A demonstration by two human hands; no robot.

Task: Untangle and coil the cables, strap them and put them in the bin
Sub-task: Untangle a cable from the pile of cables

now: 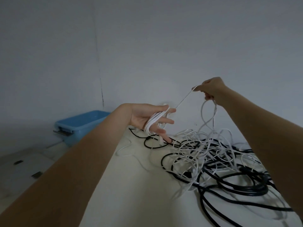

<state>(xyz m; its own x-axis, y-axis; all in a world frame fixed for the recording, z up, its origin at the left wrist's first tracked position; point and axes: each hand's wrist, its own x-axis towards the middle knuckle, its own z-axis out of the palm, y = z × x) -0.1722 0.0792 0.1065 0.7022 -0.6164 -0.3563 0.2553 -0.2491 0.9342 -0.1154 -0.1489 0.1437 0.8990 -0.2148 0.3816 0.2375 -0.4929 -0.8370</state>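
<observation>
My left hand (147,117) is raised palm up with its fingers spread, and several turns of a white cable (153,121) are wound around them. From that coil the white cable runs taut up and right to my right hand (211,90), which pinches it between thumb and fingers. Below my right hand a loose loop of the same cable hangs down into the tangle of white and black cables (213,158) on the white table (131,185). The blue plastic bin (82,124) stands open at the left, beyond the table's edge.
A pale wall rises close behind the table. Thick black cables (237,189) sprawl over the right side of the table. Left of the table, a lower grey surface (19,161) bears small dark clips. One thin white cable (124,149) lies apart from the heap.
</observation>
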